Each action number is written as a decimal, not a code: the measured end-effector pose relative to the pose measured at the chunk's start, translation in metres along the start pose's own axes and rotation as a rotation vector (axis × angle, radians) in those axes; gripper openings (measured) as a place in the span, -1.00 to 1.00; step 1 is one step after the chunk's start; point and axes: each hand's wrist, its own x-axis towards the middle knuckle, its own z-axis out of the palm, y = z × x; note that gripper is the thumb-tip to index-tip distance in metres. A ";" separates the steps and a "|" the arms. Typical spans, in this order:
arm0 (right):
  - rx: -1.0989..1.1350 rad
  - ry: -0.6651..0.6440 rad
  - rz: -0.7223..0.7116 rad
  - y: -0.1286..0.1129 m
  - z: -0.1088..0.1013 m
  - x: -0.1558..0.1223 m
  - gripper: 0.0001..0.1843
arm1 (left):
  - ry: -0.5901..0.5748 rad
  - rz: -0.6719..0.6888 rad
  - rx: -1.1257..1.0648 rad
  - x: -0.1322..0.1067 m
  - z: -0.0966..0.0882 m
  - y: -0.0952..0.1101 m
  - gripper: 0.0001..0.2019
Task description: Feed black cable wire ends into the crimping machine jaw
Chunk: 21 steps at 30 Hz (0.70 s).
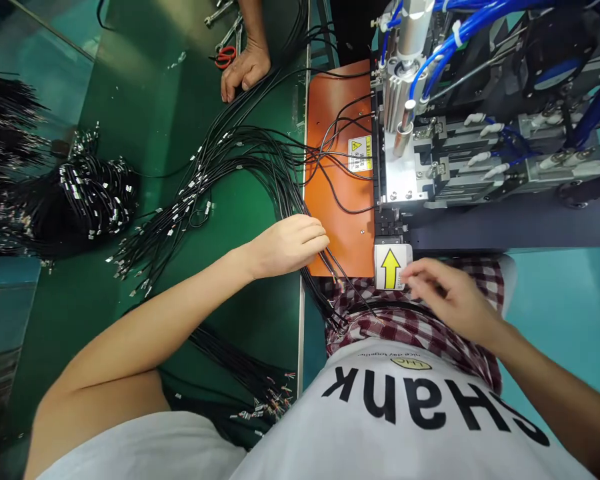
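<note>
My left hand (pixel 290 245) rests at the edge of the orange plate (pixel 337 220), fingers curled round a bunch of thin black cables (pixel 260 160) that fan out over the green mat. The cable ends hang down over my checked lap (pixel 360 313). My right hand (pixel 450 293) hovers beside the white tag with a yellow arrow (pixel 391 267) at the machine's mouth, fingertips pinched together; it is slightly blurred and I cannot make out what, if anything, is between them.
The crimping machine (pixel 470 133) with blue hoses fills the upper right. Another person's hand (pixel 244 67) rests on the green mat (pixel 130 133) near red-handled pliers (pixel 225 57). Heaps of finished black cables (pixel 80 200) lie at the left.
</note>
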 end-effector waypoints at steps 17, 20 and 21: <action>0.311 0.311 -0.077 0.004 0.013 0.019 -0.79 | 0.143 -0.283 -0.128 0.050 0.034 0.062 -0.83; 0.336 0.327 -0.091 0.001 0.015 0.022 -0.81 | 0.173 -0.283 -0.315 0.074 0.033 0.072 -0.79; 0.337 0.338 -0.099 0.000 0.014 0.022 -0.82 | 0.208 -0.279 -0.399 0.082 0.034 0.075 -0.80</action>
